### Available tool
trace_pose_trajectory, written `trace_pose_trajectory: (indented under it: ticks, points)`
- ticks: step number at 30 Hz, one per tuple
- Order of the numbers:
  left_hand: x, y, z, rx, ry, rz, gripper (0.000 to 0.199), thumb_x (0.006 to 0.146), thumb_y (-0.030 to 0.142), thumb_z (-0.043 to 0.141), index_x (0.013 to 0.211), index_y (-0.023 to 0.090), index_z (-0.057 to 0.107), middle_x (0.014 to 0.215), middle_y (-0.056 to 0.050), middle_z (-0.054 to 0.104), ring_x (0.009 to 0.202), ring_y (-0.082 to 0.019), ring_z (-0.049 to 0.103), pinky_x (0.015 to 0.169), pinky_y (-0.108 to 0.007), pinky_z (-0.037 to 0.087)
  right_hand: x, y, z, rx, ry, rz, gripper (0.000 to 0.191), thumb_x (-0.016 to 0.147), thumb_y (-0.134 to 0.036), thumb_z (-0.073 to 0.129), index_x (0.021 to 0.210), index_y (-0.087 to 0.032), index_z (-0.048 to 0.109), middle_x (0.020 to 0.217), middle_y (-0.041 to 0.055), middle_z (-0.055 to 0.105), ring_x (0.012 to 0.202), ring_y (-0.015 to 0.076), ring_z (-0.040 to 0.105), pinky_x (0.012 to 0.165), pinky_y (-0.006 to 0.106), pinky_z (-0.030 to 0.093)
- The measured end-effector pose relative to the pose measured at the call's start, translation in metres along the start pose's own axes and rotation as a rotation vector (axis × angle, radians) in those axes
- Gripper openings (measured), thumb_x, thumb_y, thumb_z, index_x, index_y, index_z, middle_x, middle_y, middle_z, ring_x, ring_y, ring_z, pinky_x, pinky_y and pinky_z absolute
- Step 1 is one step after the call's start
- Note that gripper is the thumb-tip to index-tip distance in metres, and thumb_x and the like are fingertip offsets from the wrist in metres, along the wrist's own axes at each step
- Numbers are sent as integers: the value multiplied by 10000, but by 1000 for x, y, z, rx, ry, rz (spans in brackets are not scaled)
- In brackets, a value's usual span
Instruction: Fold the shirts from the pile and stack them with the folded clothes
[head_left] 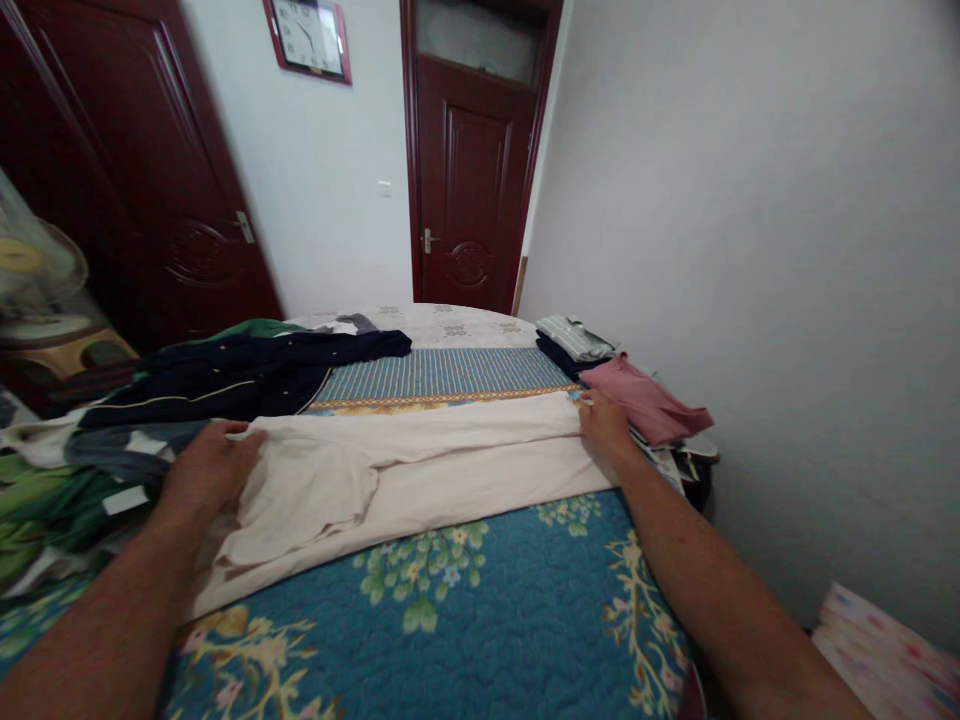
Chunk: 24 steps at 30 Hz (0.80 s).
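A cream-coloured garment (465,460) lies folded lengthwise into a long strip across the blue quilted cover, with a short sleeve-like flap (322,490) laid over its left part. At the strip's left end, my left hand (214,460) is closed on the upper edge, thumb and fingers against the cloth. My right hand (606,425) pinches the upper corner at the opposite end. The fabric between the hands is mostly flat, with a crease along its length. The garment's lower left end is partly hidden by my left forearm.
A navy garment (225,375) and green clothes (45,500) are heaped at the left. Folded clothes (574,338) and a pink garment (645,395) are piled at the right edge, near the wall. The floral quilted cover (510,610) spreads in front of me. A fan (37,265) stands far left.
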<state>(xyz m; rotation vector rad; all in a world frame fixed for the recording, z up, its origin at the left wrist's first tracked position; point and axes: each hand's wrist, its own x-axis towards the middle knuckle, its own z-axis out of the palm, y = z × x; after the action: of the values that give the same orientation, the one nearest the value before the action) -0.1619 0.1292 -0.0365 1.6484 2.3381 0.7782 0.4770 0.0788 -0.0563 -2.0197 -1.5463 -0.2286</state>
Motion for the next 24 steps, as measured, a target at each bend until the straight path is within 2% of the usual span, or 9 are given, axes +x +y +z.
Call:
trace_pose_trajectory:
  ticks: [3, 7, 11, 15, 19, 24]
  points:
    - [3, -2, 0, 39, -7, 25, 358, 886, 548, 640, 989, 206, 624, 796, -57, 705, 764, -266, 665, 670, -300, 431, 17, -7, 1, -44, -81, 26, 373, 966, -217, 467, 1191, -114, 746, 1211, 172, 758, 1143, 269, 675, 1052, 339, 473]
    - [5, -3, -2, 44, -55, 55, 314, 888, 516, 590, 812, 214, 620, 741, -76, 687, 780, -298, 658, 686, -335, 451, 38, -15, 12, -100, -162, 82, 325, 997, -271, 506, 1080, -117, 779, 1122, 191, 783, 1074, 263, 719, 990, 332, 496]
    - [6, -7, -1, -13, -93, 48, 338, 879, 526, 564, 858, 210, 680, 823, -81, 728, 835, -310, 678, 689, -342, 482, 47, -19, 30, -135, -200, 139, 317, 983, -322, 563, 1072, -115, 785, 1094, 206, 787, 1065, 285, 735, 979, 365, 521]
    - [5, -12, 5, 27, -68, 72, 365, 913, 550, 526, 929, 222, 686, 886, -69, 734, 852, -294, 683, 700, -334, 479, 47, -21, 43, -151, -206, 171, 368, 1035, -295, 462, 1139, -114, 765, 1184, 241, 763, 1104, 329, 734, 969, 430, 540]
    - [5, -14, 12, 138, -81, 56, 420, 951, 589, 477, 888, 216, 660, 875, -89, 723, 831, -280, 672, 680, -322, 449, 50, -18, 45, -165, -201, 212, 385, 1069, -304, 434, 1229, -95, 715, 1220, 265, 741, 1145, 336, 726, 1002, 438, 530]
    - [17, -20, 20, 189, -60, 17, 409, 965, 570, 449, 965, 246, 699, 959, -68, 778, 901, -274, 671, 736, -319, 471, 58, -12, 43, -206, -180, 280, 404, 1074, -301, 438, 1298, -50, 663, 1191, 282, 738, 1161, 315, 722, 1009, 392, 521]
